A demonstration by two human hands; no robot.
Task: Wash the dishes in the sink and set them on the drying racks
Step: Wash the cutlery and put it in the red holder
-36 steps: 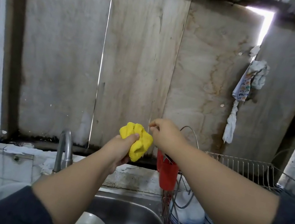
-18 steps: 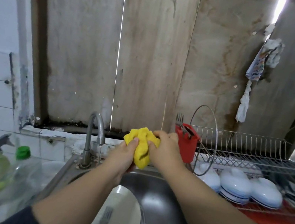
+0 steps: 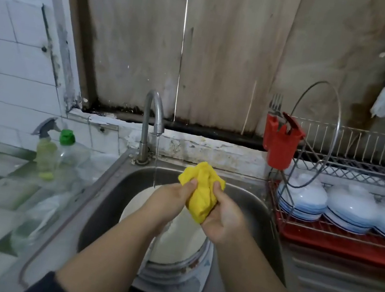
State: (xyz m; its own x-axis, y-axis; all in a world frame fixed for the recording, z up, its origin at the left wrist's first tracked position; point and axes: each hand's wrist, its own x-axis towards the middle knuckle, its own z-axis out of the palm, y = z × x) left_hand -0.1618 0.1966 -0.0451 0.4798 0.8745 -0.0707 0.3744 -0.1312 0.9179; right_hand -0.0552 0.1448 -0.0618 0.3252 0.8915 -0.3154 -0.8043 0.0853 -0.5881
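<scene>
Gripping a crumpled yellow cloth (image 3: 201, 193) between them, the left hand (image 3: 167, 199) and right hand (image 3: 221, 218) hold it above the sink (image 3: 262, 208), fingers curled into its folds. Forearms hide much of the stacked plates (image 3: 176, 252) below; the bowls (image 3: 351, 210) on the drying rack (image 3: 352, 160) run off frame at right.

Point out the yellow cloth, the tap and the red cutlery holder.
yellow cloth (image 3: 199, 195): head view, middle of the bunched fabric.
tap (image 3: 147, 123): head view, upright part of the spout.
red cutlery holder (image 3: 281, 145): head view, front wall.
</scene>
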